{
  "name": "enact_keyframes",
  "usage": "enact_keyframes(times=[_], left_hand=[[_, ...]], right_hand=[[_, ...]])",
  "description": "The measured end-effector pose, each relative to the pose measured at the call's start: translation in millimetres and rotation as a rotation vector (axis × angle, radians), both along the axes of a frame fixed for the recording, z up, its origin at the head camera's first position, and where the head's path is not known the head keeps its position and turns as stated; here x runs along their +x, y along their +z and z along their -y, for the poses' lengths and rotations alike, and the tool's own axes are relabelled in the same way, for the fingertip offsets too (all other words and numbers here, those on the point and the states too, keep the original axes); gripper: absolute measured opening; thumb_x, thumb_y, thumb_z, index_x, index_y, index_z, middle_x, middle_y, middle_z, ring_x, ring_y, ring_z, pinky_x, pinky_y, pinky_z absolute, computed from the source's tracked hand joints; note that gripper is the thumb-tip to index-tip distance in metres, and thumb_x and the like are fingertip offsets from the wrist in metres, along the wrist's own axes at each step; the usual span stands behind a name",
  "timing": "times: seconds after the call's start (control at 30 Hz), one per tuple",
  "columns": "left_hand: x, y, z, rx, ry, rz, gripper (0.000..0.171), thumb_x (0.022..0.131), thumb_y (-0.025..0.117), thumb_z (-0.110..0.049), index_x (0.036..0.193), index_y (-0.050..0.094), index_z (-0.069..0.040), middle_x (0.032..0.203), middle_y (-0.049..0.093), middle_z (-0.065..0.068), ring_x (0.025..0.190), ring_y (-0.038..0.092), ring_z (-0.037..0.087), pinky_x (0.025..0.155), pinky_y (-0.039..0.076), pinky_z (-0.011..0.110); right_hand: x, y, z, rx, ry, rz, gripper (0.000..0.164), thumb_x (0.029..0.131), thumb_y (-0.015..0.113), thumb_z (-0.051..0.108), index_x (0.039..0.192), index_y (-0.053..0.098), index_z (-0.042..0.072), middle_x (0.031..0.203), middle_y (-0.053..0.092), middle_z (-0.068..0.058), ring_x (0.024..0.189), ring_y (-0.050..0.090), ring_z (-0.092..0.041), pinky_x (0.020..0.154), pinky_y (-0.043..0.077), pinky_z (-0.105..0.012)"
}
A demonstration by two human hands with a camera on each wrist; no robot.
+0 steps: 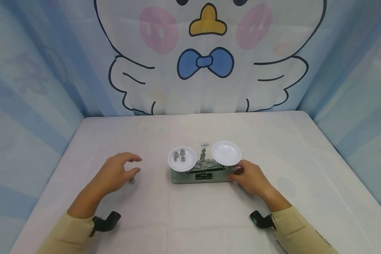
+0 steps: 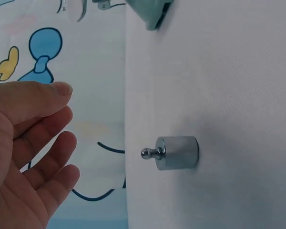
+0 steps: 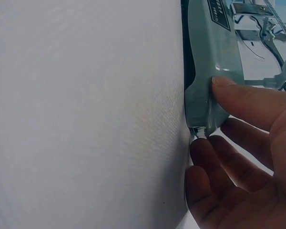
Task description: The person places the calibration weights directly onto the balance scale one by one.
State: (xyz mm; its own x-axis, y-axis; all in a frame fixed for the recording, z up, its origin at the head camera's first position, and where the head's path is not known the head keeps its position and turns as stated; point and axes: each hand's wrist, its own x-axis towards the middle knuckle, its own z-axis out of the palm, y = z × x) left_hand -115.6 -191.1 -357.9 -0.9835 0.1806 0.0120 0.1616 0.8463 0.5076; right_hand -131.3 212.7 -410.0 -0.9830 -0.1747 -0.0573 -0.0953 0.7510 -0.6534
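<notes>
A green balance scale (image 1: 181, 179) with two white pans stands mid-table. Several small metal weights (image 1: 182, 152) lie on its left pan (image 1: 190, 166); the right pan (image 1: 226, 153) bears nothing. My right hand (image 1: 251, 178) holds the right end of the base, thumb (image 3: 233, 93) on the front face and fingers curled around the end. To the left, my left hand (image 1: 114, 173) hovers with thumb and fingers apart, holding nothing. A knobbed cylindrical weight (image 2: 178, 152) stands on the table near it, apart from the fingers in the left wrist view.
A white cloth covers the table (image 1: 193, 215). Printed curtains (image 1: 206, 95) close off the back and both sides. Dark wrist cameras (image 1: 107, 222) stick out from the beige sleeves (image 1: 68, 231).
</notes>
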Motion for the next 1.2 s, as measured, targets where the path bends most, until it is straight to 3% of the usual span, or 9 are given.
enact_keyframes(times=[0.4, 0.63, 0.93, 1.2], left_hand=[[14.1, -27.7, 26.1, 0.048, 0.032, 0.104, 0.042, 0.088, 0.078, -0.019, 0.125, 0.066, -0.003, 0.121, 0.064, 0.02, 0.113, 0.057, 0.043, 0.09, 0.051, 0.056], [15.9, -43.7, 26.9, 0.052, 0.051, 0.089, 0.037, 0.087, 0.077, -0.012, 0.121, 0.066, 0.0, 0.113, 0.066, 0.018, 0.106, 0.06, 0.04, 0.089, 0.051, 0.055], [12.4, -53.9, 27.2, 0.051, 0.014, 0.078, 0.032, 0.086, 0.074, -0.001, 0.117, 0.067, 0.004, 0.103, 0.069, 0.012, 0.095, 0.065, 0.032, 0.084, 0.053, 0.05], [11.3, -54.1, 24.7, 0.036, 0.03, 0.093, 0.029, 0.087, 0.071, 0.001, 0.116, 0.068, 0.004, 0.103, 0.069, 0.013, 0.095, 0.065, 0.031, 0.083, 0.053, 0.049]], right_hand=[[1.0, -0.8, -0.7, -0.007, 0.006, -0.006, 0.048, 0.084, 0.08, 0.017, 0.124, 0.062, -0.004, 0.116, 0.068, -0.018, 0.102, 0.066, -0.033, 0.082, 0.056, -0.048], [0.2, -0.9, -1.2, -0.008, 0.009, -0.003, 0.049, 0.084, 0.079, 0.017, 0.125, 0.062, -0.004, 0.117, 0.067, -0.018, 0.101, 0.067, -0.033, 0.081, 0.056, -0.048], [0.0, -1.0, -1.4, -0.003, 0.016, -0.012, 0.049, 0.084, 0.079, 0.016, 0.125, 0.062, -0.004, 0.116, 0.067, -0.018, 0.102, 0.066, -0.033, 0.081, 0.056, -0.047], [0.0, -0.8, -0.9, -0.003, 0.015, -0.009, 0.048, 0.084, 0.079, 0.015, 0.125, 0.062, -0.005, 0.117, 0.067, -0.019, 0.102, 0.066, -0.033, 0.081, 0.056, -0.047]])
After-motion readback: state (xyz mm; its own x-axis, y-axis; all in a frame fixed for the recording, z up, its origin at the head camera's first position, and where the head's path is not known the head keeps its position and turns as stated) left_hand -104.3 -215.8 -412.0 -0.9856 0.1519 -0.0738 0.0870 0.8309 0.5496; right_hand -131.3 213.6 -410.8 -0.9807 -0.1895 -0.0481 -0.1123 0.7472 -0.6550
